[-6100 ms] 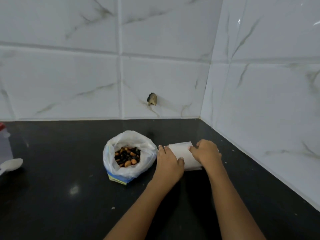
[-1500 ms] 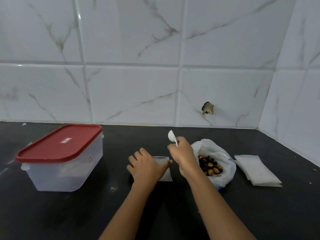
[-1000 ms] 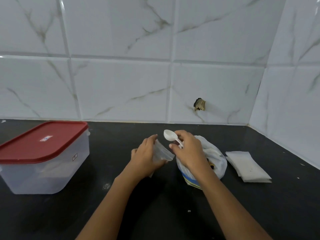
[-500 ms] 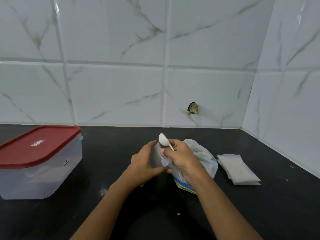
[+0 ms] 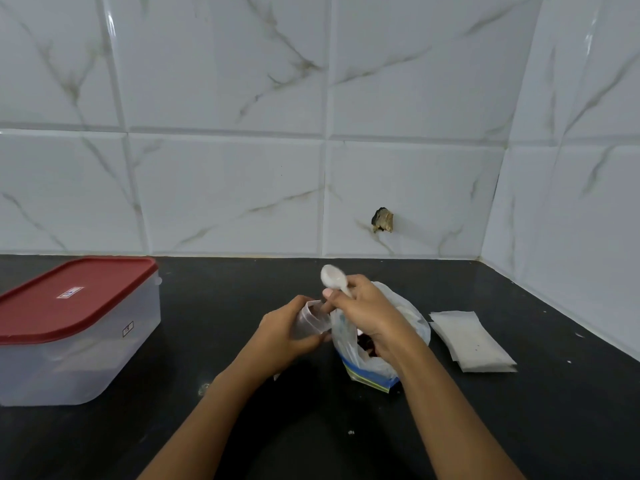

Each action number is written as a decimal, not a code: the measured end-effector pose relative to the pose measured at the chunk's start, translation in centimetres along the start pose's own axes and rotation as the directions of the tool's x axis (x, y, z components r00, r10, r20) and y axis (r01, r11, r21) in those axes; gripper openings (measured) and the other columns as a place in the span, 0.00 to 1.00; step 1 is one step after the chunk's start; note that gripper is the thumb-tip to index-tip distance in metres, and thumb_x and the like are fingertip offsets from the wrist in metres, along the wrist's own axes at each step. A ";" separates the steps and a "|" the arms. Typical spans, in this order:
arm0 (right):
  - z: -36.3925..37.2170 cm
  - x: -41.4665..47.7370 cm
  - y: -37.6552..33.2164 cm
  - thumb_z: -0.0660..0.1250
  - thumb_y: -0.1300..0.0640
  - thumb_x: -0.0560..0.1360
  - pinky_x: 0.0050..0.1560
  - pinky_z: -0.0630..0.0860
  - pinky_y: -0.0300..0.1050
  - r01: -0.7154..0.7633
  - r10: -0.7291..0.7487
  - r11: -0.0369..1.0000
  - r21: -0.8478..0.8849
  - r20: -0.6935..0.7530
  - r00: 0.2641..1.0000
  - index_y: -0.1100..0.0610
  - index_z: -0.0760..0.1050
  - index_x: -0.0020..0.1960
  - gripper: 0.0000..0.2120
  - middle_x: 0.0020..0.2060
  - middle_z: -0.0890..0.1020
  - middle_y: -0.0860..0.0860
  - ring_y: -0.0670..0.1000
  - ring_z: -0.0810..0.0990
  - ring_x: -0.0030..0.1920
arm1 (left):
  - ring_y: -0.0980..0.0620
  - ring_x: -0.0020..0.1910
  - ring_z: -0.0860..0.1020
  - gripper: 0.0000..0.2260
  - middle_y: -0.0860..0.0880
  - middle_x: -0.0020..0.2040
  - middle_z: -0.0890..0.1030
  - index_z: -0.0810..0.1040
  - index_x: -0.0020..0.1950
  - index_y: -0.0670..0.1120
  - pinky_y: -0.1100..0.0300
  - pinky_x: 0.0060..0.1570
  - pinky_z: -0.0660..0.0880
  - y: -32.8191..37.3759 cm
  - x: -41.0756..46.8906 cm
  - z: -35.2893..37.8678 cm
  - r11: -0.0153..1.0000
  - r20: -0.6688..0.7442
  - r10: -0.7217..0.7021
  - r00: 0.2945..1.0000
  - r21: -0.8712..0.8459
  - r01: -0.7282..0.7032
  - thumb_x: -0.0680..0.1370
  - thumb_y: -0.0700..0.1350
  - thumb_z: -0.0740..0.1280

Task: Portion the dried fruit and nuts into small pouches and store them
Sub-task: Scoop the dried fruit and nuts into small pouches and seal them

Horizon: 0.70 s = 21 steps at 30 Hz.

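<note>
Nearest, left grip (image 5: 287, 332): curled round a clear pouch (image 5: 311, 318), mouth open, beside the bag (image 5: 349, 355).
Right grip (image 5: 367, 317): pinching a white spoon (image 5: 332, 278), bowl up, fingertip at the pouch mouth.
Bag: fruit and nuts, on the bench (image 5: 104, 445) under the right grip.
Stack (image 5: 474, 341): flat pouches, right of the bag.
Box (image 5: 69, 327): red lid on, far left.

one spoon (image 5: 331, 277), one open pouch (image 5: 311, 320), one pouch stack (image 5: 472, 341), one nut bag (image 5: 414, 317), one container (image 5: 69, 341)
</note>
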State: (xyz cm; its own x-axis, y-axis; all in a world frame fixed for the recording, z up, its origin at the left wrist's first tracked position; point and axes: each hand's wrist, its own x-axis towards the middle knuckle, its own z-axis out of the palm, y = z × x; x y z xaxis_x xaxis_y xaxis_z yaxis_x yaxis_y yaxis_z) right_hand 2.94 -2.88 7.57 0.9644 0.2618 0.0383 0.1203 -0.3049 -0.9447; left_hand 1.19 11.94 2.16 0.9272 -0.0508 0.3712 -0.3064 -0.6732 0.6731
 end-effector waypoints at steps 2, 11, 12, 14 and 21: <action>-1.7 -0.1 -0.2 0.58 0.51 0.79 0.51 0.68 0.44 0.024 -0.031 0.994 -0.106 -0.063 0.998 0.54 0.68 0.60 0.12 0.46 0.81 0.48 0.47 0.75 0.50 | 0.64 0.46 0.76 0.20 0.62 0.48 0.76 0.69 0.57 0.56 0.69 0.44 0.73 0.5 -0.1 0.1 0.999 0.008 -0.038 0.999 -0.013 0.038 0.69 0.56 0.72; -6.1 -1.8 1.2 0.69 0.55 0.73 0.45 0.72 0.44 -0.217 -0.049 0.715 -0.665 -0.357 0.933 0.43 0.74 0.62 0.19 0.56 0.79 0.51 0.54 0.78 0.53 | 0.54 0.58 0.74 0.37 0.54 0.60 0.74 0.64 0.67 0.51 0.54 0.57 0.75 2.1 -0.5 3.1 0.979 0.002 -0.195 0.981 -0.061 0.195 0.64 0.64 0.71; -5.8 -1.9 1.1 0.68 0.56 0.74 0.44 0.70 0.44 -0.218 -0.062 0.656 -0.722 -0.339 0.939 0.44 0.73 0.63 0.19 0.57 0.77 0.52 0.54 0.77 0.55 | 0.54 0.58 0.74 0.36 0.53 0.61 0.74 0.64 0.67 0.50 0.55 0.56 0.75 2.1 -0.5 3.2 0.976 0.004 -0.208 0.978 -0.069 0.208 0.65 0.63 0.72; -5.0 -1.9 0.8 0.65 0.59 0.76 0.44 0.68 0.42 -0.214 -0.093 0.535 -0.817 -0.308 0.947 0.48 0.73 0.63 0.17 0.56 0.76 0.53 0.53 0.76 0.54 | 0.54 0.56 0.74 0.33 0.51 0.61 0.74 0.64 0.67 0.49 0.58 0.54 0.74 2.2 -0.5 3.2 0.972 0.010 -0.221 0.975 -0.083 0.221 0.67 0.59 0.72; -2.4 -2.0 1.1 0.57 0.62 0.78 0.52 0.72 0.42 -0.166 -0.172 0.325 -0.931 -0.231 0.958 0.59 0.75 0.56 0.11 0.55 0.77 0.55 0.52 0.75 0.56 | 0.54 0.52 0.73 0.30 0.51 0.57 0.74 0.64 0.65 0.47 0.64 0.47 0.71 2.6 -0.6 3.1 0.970 0.028 -0.235 0.971 -0.057 0.237 0.70 0.57 0.71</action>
State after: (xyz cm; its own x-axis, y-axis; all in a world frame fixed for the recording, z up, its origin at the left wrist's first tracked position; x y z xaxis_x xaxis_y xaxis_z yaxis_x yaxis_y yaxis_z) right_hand 1.71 -5.95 7.29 0.9573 0.0921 0.2741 0.0986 -0.9951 -0.0099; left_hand 0.52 7.98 1.71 0.9788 0.0888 0.1844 -0.0899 -0.6230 0.7771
